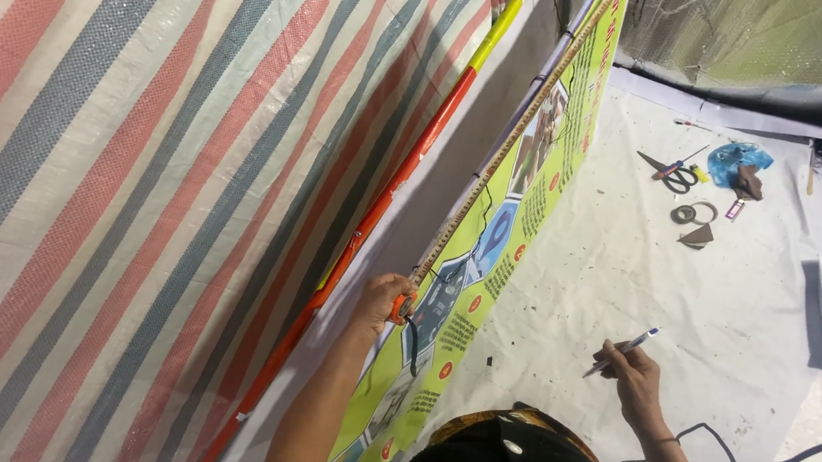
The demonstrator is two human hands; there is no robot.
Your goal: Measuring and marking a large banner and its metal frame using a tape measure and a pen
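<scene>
Tape measure [516,136] is stretched along the upper edge of a green banner [489,259], running from the top of the view down to the left hand [386,299]. Its orange case [398,308] is gripped in the closed left hand, pressed against the banner edge; a black strap [412,344] hangs below it. The right hand [633,375] is held well apart from the left, over a white sheet [647,284] on the floor, fingers closed on a pen [622,351] with its tip pointing up and right. A red and yellow pole [406,175] is seen beside the banner, against a striped tarp [134,184]. A black cable [761,458] lies on the sheet near the right wrist. Scissors [676,172], a tape roll [694,213] and a blue bag [737,160] lie farther off on the sheet.
</scene>
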